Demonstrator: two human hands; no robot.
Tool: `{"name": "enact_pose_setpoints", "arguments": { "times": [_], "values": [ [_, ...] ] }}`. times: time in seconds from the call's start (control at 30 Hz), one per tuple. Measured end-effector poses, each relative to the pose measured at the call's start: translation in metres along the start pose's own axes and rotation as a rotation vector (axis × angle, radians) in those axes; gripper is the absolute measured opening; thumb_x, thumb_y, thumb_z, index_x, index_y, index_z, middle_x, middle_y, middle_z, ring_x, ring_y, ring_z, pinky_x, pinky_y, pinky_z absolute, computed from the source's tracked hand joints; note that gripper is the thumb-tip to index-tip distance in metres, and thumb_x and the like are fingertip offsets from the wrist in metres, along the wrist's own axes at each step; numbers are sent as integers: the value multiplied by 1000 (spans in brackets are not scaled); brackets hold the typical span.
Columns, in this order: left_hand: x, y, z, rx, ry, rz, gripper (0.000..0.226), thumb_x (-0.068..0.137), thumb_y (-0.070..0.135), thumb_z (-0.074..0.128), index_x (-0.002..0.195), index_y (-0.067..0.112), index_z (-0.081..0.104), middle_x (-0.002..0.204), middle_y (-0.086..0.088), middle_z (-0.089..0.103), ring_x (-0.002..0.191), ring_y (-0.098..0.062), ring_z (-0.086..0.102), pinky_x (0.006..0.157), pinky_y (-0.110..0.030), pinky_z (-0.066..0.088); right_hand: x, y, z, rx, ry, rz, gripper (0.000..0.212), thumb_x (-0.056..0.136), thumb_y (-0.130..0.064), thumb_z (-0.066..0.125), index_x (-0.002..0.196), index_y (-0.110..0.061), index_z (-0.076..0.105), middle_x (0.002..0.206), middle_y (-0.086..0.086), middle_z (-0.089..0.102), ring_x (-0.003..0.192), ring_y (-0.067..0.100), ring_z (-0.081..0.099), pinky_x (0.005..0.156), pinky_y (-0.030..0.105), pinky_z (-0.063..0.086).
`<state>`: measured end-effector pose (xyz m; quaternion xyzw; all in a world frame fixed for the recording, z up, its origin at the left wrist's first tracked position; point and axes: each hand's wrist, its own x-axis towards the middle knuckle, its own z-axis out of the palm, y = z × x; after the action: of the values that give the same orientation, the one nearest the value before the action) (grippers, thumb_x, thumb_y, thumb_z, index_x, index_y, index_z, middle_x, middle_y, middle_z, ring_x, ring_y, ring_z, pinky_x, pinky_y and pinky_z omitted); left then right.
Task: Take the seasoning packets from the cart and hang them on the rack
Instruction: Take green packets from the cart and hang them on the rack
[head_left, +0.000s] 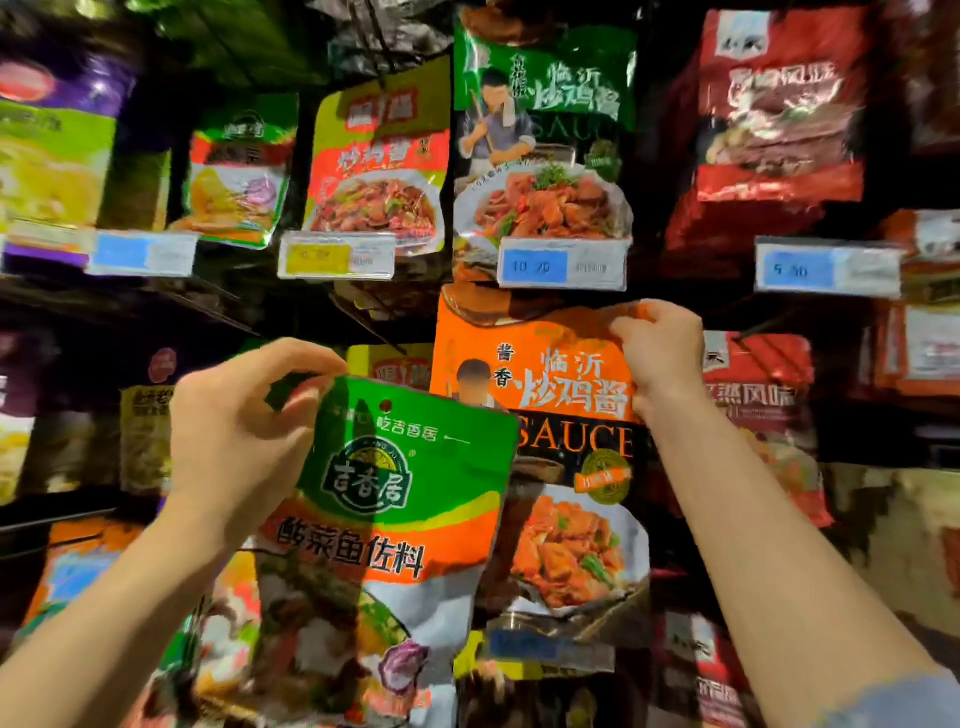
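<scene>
Seasoning packets are seen hanging in rows on a dark rack (171, 306), and the orange packet (540, 415) at the centre, printed with the word SAUCE, serves as the landmark. Far to the left of it and higher up, a yellow-green packet (52, 156) is hung, with a small green and orange packet (239, 171) and a yellow-topped packet (379, 166) showing a meat dish between that one and the landmark's column. Lower left of the orange packet, the left hand (234, 436) is raised with its thumb and fingers pinched on the top left corner of a green packet (384, 519), which is held in the air in front of the rack and overlaps the landmark's left edge; a round hanging hole is visible near its top. Directly above the orange packet a green sauce packet (545, 130) is hung, with a blue price tag (561, 267) fixed just below its dish picture. The upper right corner of the orange packet is gripped by the right hand (660, 358), its fingers curled over the packet's top edge. To the right of the landmark, red packets (779, 104) are hung above, with a second blue price tag (826, 270) beneath them, and another red packet (758, 395) sits just beside the right hand.
</scene>
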<state>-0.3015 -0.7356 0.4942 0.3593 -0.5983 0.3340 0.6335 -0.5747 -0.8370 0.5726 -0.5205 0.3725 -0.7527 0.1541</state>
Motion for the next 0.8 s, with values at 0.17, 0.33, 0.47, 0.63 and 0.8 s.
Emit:
{"name": "enact_pose_setpoints", "arguments": {
  "times": [0.17, 0.33, 0.47, 0.63, 0.8],
  "values": [
    [-2, 4, -3, -35, -29, -56, 25, 79, -4, 67, 87, 19, 71, 85, 47, 56, 79, 10, 60, 64, -9, 47, -1, -3, -2, -78, 54, -49, 22, 80, -11, 61, 63, -25, 65, 73, -4, 66, 79, 21, 66, 74, 40, 57],
    [-4, 6, 0, -20, -33, -27, 22, 80, -4, 67, 88, 16, 72, 77, 27, 63, 72, 2, 61, 63, -9, 46, -4, 4, 3, -246, 74, -148, 16, 86, -10, 56, 88, -17, 70, 91, 0, 68, 93, 22, 62, 75, 31, 49],
    [-7, 4, -3, -48, -33, -27, 25, 80, -6, 66, 87, 18, 71, 78, 28, 63, 73, 1, 62, 61, -21, 51, -32, 20, -2, -402, 195, -601, 35, 88, -19, 56, 122, -10, 56, 123, 10, 52, 119, 25, 46, 98, 32, 36],
    [-13, 3, -16, -62, -47, -29, 33, 80, -6, 65, 85, 26, 66, 76, 37, 59, 78, 14, 58, 61, -11, 49, -95, 57, -1, -883, -302, -1050, 67, 75, -53, 45, 136, -25, 48, 146, 8, 40, 137, 27, 34, 113, 57, 10],
    [-16, -3, -25, 7, -55, -27, 27, 79, -7, 66, 83, 19, 70, 78, 25, 60, 79, 18, 56, 66, -3, 44, -71, 62, 19, -1130, -547, -660, 93, 62, -82, 6, 147, -44, 9, 159, -6, 2, 141, 25, 18, 108, 55, 17]
  ]
}}
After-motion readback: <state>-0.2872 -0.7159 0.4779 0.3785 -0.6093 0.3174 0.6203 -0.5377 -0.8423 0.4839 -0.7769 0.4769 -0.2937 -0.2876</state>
